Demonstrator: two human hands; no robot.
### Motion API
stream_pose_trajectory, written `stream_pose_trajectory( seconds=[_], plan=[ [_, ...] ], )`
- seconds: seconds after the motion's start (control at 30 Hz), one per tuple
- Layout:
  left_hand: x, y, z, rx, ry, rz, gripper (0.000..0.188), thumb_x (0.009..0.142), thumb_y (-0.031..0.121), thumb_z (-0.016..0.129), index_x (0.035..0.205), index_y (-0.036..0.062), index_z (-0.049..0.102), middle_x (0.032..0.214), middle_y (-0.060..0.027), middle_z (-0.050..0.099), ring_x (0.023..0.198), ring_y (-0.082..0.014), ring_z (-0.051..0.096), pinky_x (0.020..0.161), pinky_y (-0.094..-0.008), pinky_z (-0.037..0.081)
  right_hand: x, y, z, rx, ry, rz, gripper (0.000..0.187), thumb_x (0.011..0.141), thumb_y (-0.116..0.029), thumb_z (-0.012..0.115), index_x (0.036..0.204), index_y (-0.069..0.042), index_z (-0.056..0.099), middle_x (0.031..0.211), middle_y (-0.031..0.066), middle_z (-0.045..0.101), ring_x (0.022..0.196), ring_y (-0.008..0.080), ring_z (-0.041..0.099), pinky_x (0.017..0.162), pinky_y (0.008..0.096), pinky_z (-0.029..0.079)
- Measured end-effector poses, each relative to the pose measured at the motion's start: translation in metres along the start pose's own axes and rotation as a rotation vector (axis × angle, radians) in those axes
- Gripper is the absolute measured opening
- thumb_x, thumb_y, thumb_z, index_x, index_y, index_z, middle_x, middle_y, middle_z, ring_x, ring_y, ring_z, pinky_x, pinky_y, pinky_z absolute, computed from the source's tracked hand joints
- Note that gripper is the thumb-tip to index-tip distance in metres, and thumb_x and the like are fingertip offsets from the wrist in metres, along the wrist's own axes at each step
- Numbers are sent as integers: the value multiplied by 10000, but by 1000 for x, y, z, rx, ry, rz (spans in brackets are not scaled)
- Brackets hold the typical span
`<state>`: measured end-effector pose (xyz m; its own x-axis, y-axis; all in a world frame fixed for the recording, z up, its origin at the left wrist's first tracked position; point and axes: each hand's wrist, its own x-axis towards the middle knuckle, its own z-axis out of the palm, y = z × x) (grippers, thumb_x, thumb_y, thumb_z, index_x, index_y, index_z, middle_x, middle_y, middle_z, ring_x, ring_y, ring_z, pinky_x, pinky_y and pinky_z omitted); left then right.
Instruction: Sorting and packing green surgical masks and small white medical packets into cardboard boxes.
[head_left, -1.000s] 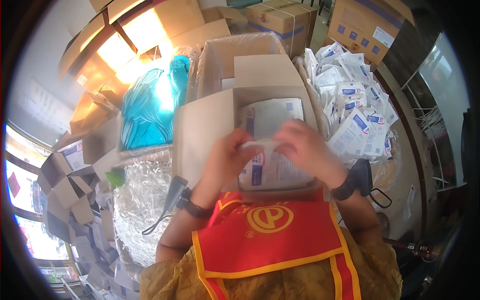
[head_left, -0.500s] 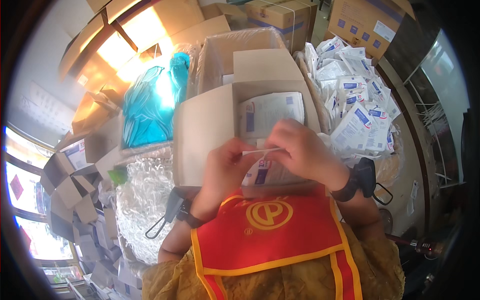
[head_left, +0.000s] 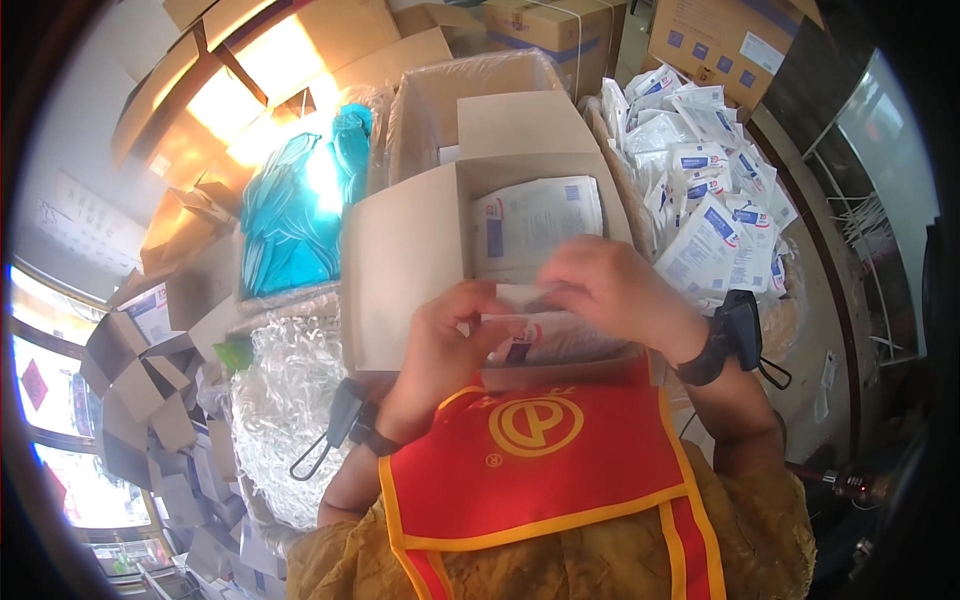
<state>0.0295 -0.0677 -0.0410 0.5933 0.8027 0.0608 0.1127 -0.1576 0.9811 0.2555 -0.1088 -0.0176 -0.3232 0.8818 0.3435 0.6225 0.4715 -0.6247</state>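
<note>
Over an open cardboard carton (head_left: 405, 270), both my hands work at the upper edge of a white printed packet (head_left: 560, 340). My left hand (head_left: 450, 325) pinches the packet's near edge between thumb and fingers. My right hand (head_left: 625, 300) is closed at the far edge, its fingertips blurred by motion. Between the fingers the packet's edges look parted; its contents cannot be seen. Another flat white packet (head_left: 540, 222), with blue and red print, lies in the carton just beyond my hands.
To the right stands a plastic-lined box heaped with similar white packets (head_left: 735, 215). On the left are folded turquoise items (head_left: 295, 210) in a box and a mass of white strips or cords (head_left: 290, 420). Empty small cartons (head_left: 140, 385) pile up at far left; a larger lined box (head_left: 425, 110) stands behind.
The packet's edges, pressed together before, now show apart. My right hand has shifted slightly right and down, while my left stays nearly in place.
</note>
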Motion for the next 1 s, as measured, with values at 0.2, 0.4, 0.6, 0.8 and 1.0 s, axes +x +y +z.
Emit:
stream_pose_trajectory(
  seconds=[0.2,0.4,0.6,0.8,1.0],
  plan=[
    [5,13,5,279,118,395,175,738,-47,755,872,31,672,958,-84,660,849,-139,627,710,-268,509,12,-13,6,106,110,-97,112,780,-58,692,849,-24,611,887,100,580,799,301,610,693,377,490],
    [1,4,9,251,250,218,271,740,-32,773,962,18,624,894,-31,633,731,-74,533,653,-230,477,5,-22,7,102,91,-47,132,776,-60,695,870,-19,611,880,99,578,799,303,609,695,375,497],
    [13,-2,-2,-213,4,-137,187,821,-41,709,989,-20,630,902,-42,655,785,-74,588,706,-204,478,3,-14,11,-29,68,-76,114,779,-62,679,852,-27,599,896,109,570,831,309,601,719,397,497],
    [13,-6,0,-124,211,-150,34,859,-23,677,892,-20,670,812,-31,667,802,-78,604,703,-209,493,4,-10,13,-250,254,-129,207,759,-57,690,922,-40,564,917,109,543,874,307,577,732,388,481],
    [10,-12,14,-33,291,19,9,861,-26,671,869,-26,669,867,-35,611,760,-80,588,655,-218,490,-3,-8,12,-341,219,-49,215,739,-84,717,876,-41,557,881,106,518,793,298,569,680,388,472]
  ],
)
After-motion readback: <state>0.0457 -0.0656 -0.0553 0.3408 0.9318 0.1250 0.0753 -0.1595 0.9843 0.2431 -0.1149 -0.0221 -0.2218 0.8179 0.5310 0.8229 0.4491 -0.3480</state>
